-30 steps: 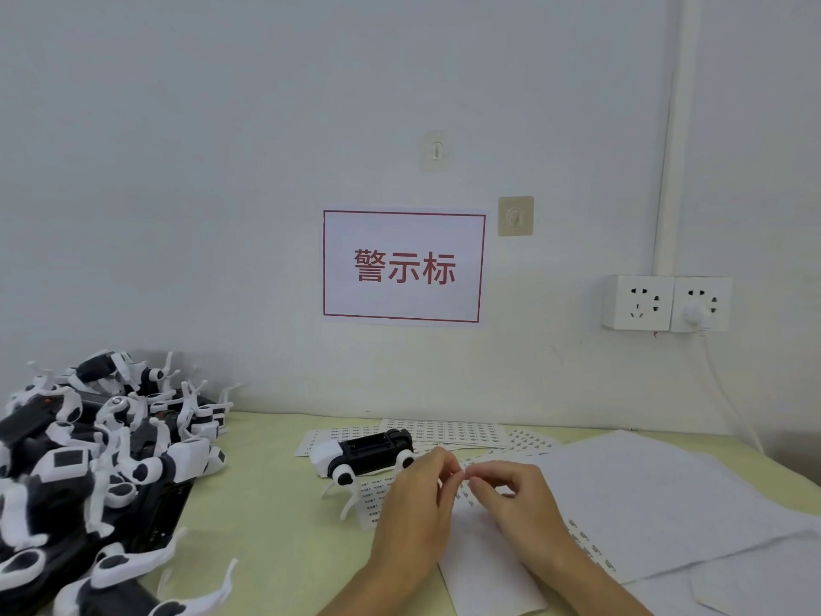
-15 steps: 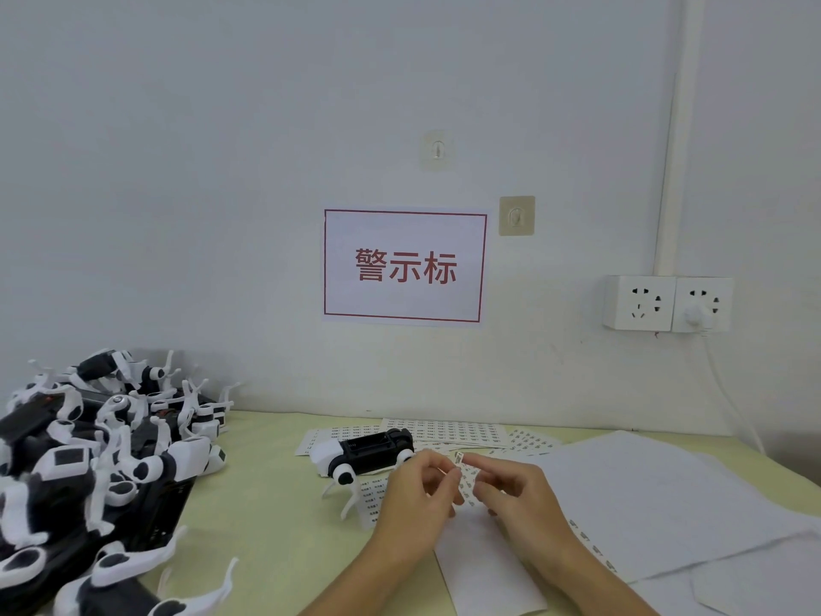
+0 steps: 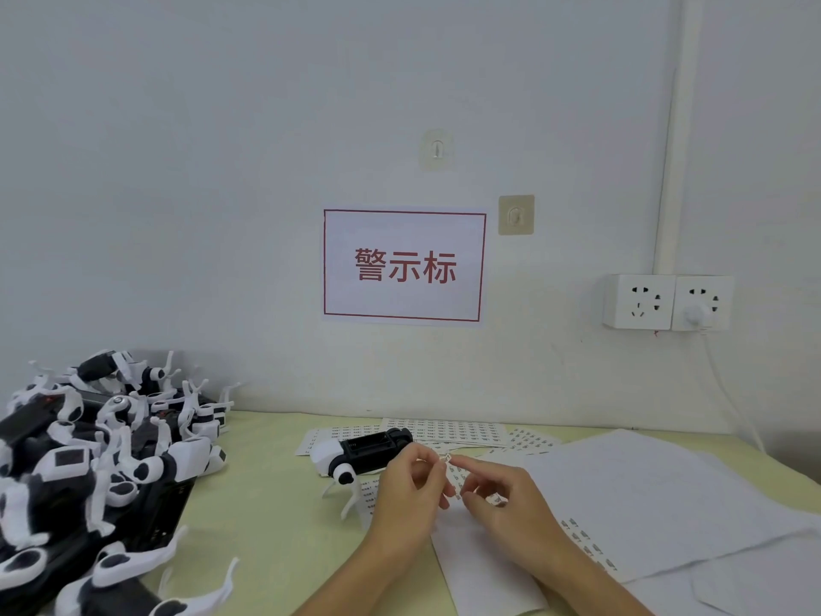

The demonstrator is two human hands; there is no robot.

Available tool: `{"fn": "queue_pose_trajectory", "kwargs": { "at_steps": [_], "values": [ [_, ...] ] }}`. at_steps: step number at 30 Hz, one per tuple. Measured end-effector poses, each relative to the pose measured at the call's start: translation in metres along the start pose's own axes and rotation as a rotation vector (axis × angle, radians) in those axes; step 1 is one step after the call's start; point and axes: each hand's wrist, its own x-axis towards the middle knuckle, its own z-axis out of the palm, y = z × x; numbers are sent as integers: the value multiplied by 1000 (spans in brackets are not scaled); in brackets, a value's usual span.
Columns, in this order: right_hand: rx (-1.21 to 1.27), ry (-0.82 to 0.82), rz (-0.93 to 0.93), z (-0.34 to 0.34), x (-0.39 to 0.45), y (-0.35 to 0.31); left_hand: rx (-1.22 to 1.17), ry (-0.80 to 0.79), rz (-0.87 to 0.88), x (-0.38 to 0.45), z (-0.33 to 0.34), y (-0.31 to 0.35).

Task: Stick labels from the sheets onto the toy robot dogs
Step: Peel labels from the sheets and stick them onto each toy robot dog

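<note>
I see a tiny label (image 3: 447, 457) pinched at my left hand (image 3: 408, 491) fingertips, just right of the toy dog (image 3: 362, 451) on label sheets (image 3: 444, 431). Right hand (image 3: 502, 495) curled beside it; grip unclear. Dog pile (image 3: 102, 451) far left.

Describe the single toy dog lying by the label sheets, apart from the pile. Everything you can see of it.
The toy robot dog looks like glossy plastic: black body, white head end and white legs with a black round joint. It lies on the table with legs sprawled toward the camera, partly over the label sheets. The left hand is just beside it; contact is unclear.
</note>
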Motion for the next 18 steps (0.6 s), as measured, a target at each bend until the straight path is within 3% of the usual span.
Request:
{"fn": "queue_pose_trajectory", "kwargs": {
  "at_steps": [13,18],
  "values": [
    [-18,226,47,2,3,1,70,-13,25,-2,2,3],
    [57,170,50,-1,2,-1,92,-46,40,-1,2,2]
  ]
}}
